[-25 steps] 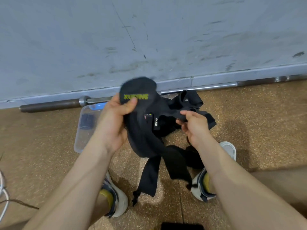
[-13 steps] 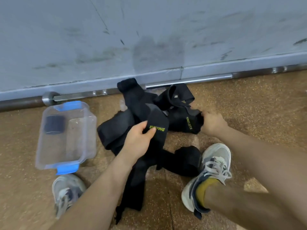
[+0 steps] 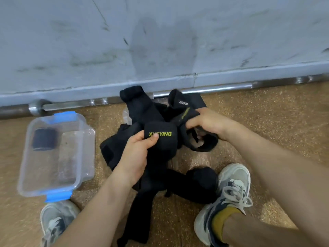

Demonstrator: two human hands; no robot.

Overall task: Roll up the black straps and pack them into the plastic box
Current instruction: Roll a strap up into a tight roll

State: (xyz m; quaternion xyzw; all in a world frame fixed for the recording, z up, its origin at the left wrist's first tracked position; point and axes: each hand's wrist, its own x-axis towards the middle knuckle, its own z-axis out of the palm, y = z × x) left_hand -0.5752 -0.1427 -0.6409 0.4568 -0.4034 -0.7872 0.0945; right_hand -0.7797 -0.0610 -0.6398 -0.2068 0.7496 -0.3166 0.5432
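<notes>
Lengthwise, black strap (image 3: 158,154), logo end wallward

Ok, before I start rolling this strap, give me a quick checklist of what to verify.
1. Left hand grip on lettered strap: ok, thumb pinches it.
2. Right hand grip on second strap: ok.
3. Lettered strap free of strap pile: not ok, overlapping.
4. Plastic box open: ok.
5. Room in box: ok, one rolled strap inside.
6. Floor strap not pinned under right shoe: cannot tell.

Matt black cloth straps (image 3: 147,111), clear glossy plastic box (image 3: 83,157), shiny metal barbell (image 3: 74,104).
</notes>
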